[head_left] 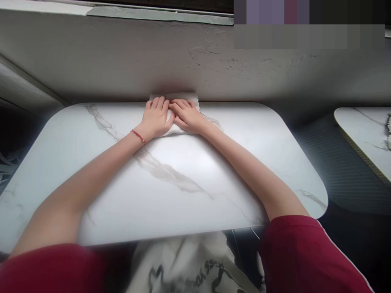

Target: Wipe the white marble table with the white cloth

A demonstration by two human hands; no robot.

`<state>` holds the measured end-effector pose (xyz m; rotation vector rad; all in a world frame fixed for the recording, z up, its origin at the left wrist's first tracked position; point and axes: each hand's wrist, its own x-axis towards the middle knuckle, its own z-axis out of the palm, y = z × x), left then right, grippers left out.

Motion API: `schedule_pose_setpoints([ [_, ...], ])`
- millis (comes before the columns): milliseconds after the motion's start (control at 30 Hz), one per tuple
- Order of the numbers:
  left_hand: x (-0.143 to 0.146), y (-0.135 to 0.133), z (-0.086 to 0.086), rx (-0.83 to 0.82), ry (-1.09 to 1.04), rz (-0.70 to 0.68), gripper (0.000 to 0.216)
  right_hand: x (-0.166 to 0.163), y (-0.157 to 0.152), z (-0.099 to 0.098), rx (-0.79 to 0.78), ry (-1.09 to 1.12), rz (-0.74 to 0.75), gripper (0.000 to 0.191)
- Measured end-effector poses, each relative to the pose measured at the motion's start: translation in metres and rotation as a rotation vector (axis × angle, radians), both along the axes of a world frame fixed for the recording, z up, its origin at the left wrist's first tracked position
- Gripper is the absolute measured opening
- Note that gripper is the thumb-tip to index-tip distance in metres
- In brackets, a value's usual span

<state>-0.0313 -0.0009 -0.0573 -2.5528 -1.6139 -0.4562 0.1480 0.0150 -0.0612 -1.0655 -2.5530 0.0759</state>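
Note:
A folded white wipe [179, 129], either cloth or paper, lies on the white marbled tabletop [165, 203] at its far edge. Its back part comes up against the wall. My left hand [155, 116] rests flat on the left of the wipe, fingers stretched out toward the wall, with a red cord bracelet on the wrist. On the right half lies my right hand [186, 115], palm down, its fingers extended and slightly bent, pointing left. The two hands touch or nearly touch at the fingertips. The wipe's middle is mostly covered by them.
A grey wall [122, 61] with chipped paint runs along the table's far edge, below a ledge [159, 13]. To the right, past a dark gap, stands another marbled table [366, 130]. A printed pale cloth [183, 264] shows below the near edge.

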Motion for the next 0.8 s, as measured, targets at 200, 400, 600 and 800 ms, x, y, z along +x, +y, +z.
schedule_pose_setpoints([
  [200,0.001,-0.001,0.003,-0.032,0.008,0.014,0.059,-0.003,-0.001,-0.002,-0.003,0.002,-0.013,0.049],
  [400,0.008,-0.014,0.015,-0.058,0.089,0.062,0.064,-0.004,-0.010,-0.006,0.018,0.028,-0.038,0.051],
  [600,0.017,-0.071,0.020,-0.074,0.138,0.093,0.063,-0.003,-0.063,0.005,0.080,-0.133,-0.029,0.053],
  [800,0.003,-0.180,0.019,-0.084,0.254,-0.024,0.062,-0.015,-0.191,0.010,0.209,-0.249,-0.063,0.056],
])
